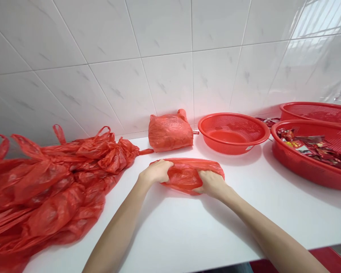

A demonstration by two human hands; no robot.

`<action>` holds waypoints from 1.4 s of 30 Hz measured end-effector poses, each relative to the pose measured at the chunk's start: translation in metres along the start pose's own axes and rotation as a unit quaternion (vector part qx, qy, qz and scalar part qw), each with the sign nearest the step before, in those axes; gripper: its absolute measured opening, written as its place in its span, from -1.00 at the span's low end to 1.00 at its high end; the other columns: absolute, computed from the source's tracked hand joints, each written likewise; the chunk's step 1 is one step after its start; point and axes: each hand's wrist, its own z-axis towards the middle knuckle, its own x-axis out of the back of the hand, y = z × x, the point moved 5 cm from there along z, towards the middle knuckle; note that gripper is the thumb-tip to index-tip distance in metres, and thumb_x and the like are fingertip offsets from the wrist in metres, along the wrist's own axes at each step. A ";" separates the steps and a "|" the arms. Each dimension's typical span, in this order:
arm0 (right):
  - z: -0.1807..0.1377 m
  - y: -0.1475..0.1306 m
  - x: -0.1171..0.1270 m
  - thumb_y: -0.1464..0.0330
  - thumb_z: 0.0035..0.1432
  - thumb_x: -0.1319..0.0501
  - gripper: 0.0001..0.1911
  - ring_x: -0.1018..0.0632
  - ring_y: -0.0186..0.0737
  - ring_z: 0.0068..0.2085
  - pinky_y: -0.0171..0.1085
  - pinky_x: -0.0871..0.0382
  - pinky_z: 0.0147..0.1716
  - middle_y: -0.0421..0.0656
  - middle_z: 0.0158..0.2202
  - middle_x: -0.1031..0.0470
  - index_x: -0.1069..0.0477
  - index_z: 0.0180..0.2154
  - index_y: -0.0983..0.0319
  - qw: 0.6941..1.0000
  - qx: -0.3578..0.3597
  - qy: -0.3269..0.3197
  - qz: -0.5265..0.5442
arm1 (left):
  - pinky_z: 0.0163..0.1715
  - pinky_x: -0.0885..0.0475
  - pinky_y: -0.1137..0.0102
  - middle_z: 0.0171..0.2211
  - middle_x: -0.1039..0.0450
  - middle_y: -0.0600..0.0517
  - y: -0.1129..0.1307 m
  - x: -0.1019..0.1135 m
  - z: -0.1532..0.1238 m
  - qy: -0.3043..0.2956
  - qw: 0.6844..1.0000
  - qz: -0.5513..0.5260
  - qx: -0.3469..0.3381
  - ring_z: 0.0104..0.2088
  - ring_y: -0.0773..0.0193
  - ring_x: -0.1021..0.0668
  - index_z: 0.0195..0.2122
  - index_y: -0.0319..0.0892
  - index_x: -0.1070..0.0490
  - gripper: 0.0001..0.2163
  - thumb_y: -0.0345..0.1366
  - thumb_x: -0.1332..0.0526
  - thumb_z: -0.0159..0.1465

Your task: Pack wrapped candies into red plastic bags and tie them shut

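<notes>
A thin red plastic bag (184,176) is spread with its mouth open in front of me, low over the white table (170,231). My left hand (157,171) grips the bag's left rim, fingers on the outer far side and thumb toward the opening. On the right rim, my right hand (211,184) is closed in the same way, its thumb near the front edge. Parts of the fingers of both hands are hidden by the plastic. Just behind the bag stands a filled red bag roll or bundle (170,132) against the wall.
A large heap of red plastic bags (59,193) covers the left side. Behind to the right sits a red mesh basket (234,132). Farther right, a larger red basket (309,170) holds many small wrapped packets (307,146), with another red basket (324,110) behind it. White tiled wall (167,83) closes the back.
</notes>
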 end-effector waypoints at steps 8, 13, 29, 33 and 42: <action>0.002 0.000 0.013 0.25 0.13 -0.38 -0.58 -0.60 0.03 -0.09 -0.26 -0.34 -0.27 0.03 -0.20 -0.62 -0.46 -0.01 0.31 0.994 0.053 0.069 0.061 | -0.28 -0.41 0.35 -0.18 -0.58 -0.07 0.020 -0.007 0.013 0.040 0.996 -0.022 -0.076 -0.18 0.10 -0.60 -0.16 -0.12 -0.52 -0.77 -0.31 -0.06 0.34; 0.006 0.017 0.027 0.27 0.10 -0.32 -0.65 -0.62 -0.07 -0.21 -0.26 -0.41 -0.24 -0.06 -0.24 -0.64 -0.55 -0.08 0.28 0.970 0.044 0.145 0.188 | -0.47 -0.33 0.36 -0.42 -0.53 -0.04 0.007 -0.011 0.013 -0.018 1.000 -0.011 0.005 -0.41 0.13 -0.57 -0.43 -0.17 -0.45 -0.92 -0.36 -0.19 0.18; 0.000 0.018 0.020 0.59 -0.12 -0.19 -0.67 -0.28 -0.33 -0.51 -0.31 0.04 -0.54 -0.28 -0.58 -0.21 -0.07 -0.65 0.19 0.995 0.085 0.000 0.051 | -0.46 -0.39 0.39 -0.14 -0.57 -0.16 0.012 -0.014 0.006 -0.055 0.998 0.017 0.030 -0.24 0.05 -0.61 -0.22 -0.22 -0.49 -0.69 -0.53 -0.23 -0.03; 0.001 0.015 0.023 0.63 -0.12 -0.19 -0.78 -0.38 -0.30 -0.42 -0.32 -0.07 -0.47 -0.22 -0.46 -0.41 -0.25 -0.56 0.21 0.995 0.086 0.025 0.046 | -0.37 -0.44 0.38 -0.02 -0.53 -0.19 0.017 -0.014 0.005 -0.050 0.999 0.015 0.011 -0.15 0.02 -0.62 -0.10 -0.22 -0.49 -0.61 -0.52 -0.24 0.00; -0.001 0.013 0.041 0.51 0.22 -0.10 -0.80 -0.54 -0.09 -0.18 -0.30 -0.19 -0.35 -0.05 -0.24 -0.59 -0.49 -0.30 0.23 0.985 0.035 0.170 -0.014 | -0.31 -0.49 0.35 0.08 -0.47 -0.25 0.020 -0.020 0.009 -0.066 0.998 0.013 -0.004 -0.07 -0.04 -0.61 0.02 -0.24 -0.45 -0.50 -0.51 -0.28 -0.01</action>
